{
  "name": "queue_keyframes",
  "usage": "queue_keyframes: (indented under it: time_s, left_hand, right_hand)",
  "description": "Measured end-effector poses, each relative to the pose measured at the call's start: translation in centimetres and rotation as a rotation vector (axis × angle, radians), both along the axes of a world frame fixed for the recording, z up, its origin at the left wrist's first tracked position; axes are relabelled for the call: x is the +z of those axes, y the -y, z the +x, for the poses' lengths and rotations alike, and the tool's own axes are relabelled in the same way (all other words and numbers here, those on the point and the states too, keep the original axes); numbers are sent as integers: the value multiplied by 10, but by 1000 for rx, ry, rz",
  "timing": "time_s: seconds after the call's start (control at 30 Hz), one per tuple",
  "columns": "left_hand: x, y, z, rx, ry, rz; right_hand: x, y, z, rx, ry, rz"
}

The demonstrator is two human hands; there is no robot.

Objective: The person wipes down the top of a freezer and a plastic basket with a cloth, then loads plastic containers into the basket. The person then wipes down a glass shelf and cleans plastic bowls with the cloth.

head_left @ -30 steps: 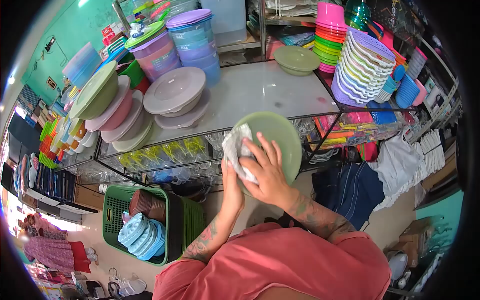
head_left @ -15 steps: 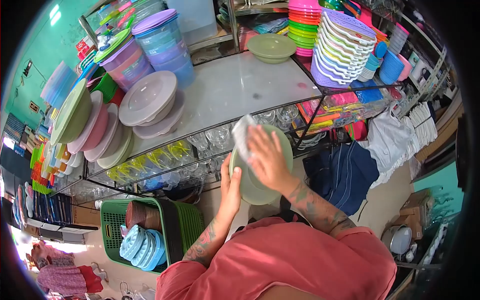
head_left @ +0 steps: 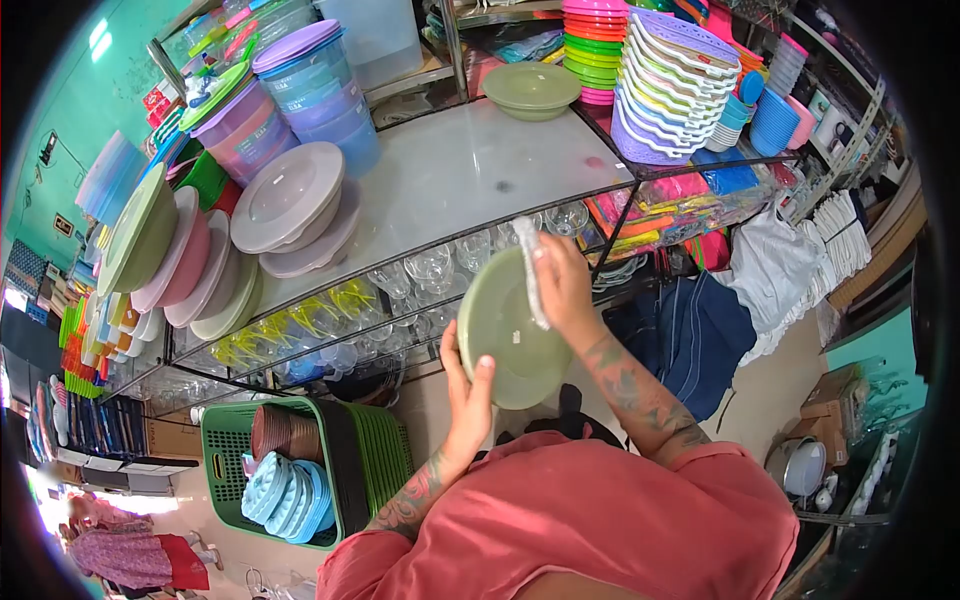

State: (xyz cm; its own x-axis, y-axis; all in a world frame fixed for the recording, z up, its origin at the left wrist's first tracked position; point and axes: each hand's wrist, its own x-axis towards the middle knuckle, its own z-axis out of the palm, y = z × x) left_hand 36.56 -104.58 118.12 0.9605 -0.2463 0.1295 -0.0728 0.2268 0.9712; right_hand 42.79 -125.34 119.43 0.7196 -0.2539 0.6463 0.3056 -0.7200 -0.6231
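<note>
My left hand [head_left: 467,395] grips the lower left rim of a round green plastic bowl [head_left: 505,345], its thumb lying over the near face. The bowl is tilted up in front of my chest, with a small white sticker on the face toward me. I cannot tell whether a lid is on it. My right hand [head_left: 565,290] is closed on a white cloth [head_left: 532,275], which lies along the bowl's upper right edge.
Before me is a shelf [head_left: 440,165] with a green bowl [head_left: 530,90], lidded grey bowls [head_left: 290,195], tubs [head_left: 320,90] and stacked baskets [head_left: 670,90]. Glassware [head_left: 430,265] stands below it. A green crate [head_left: 270,530] sits at lower left. Another person [head_left: 130,550] is beyond.
My right hand has moved right with the cloth, from the bowl's upper left to its right edge. The bowl has turned, so its stickered face now shows.
</note>
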Motion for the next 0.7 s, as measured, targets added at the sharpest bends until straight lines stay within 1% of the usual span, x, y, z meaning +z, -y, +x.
queue_keyframes:
  time_s: [0.07,0.1,0.13,0.17,0.23,0.27,0.37,0.4,0.5,0.53,0.6,0.7]
  left_hand:
    - [-6,-3,-2,-124,-71,46]
    - [-11,-5,-1,-187,-110,69]
    - [-17,-6,5,-270,-302,-107]
    - [-21,-6,8,-279,-340,-113]
    - [-21,-6,12,-302,-410,-121]
    - [-27,-8,13,-284,-397,-78]
    - [-34,-12,16,-221,-391,-78]
    - [-30,-13,16,-204,-358,-91]
    - [-33,-20,18,-100,-339,-224]
    - [-32,-22,18,-105,-262,-167]
    - [-34,-20,19,-122,-248,-147]
    - [-51,-19,19,-162,-240,-127]
  right_hand:
    - [-3,14,6,101,-156,269]
    - [5,10,3,167,-157,153]
    - [19,3,-3,234,-159,37]
    - [28,-7,-6,302,-163,-76]
    - [29,-36,-13,407,-36,-209]
    - [28,-45,-16,457,30,-276]
    - [16,-46,-8,360,119,-241]
    - [14,-40,-6,263,112,-251]
    - [-12,-12,2,36,42,-58]
    - [-19,-9,1,28,30,-37]
    - [-25,-11,-7,9,1,7]
    - [-16,-37,-17,154,36,-87]
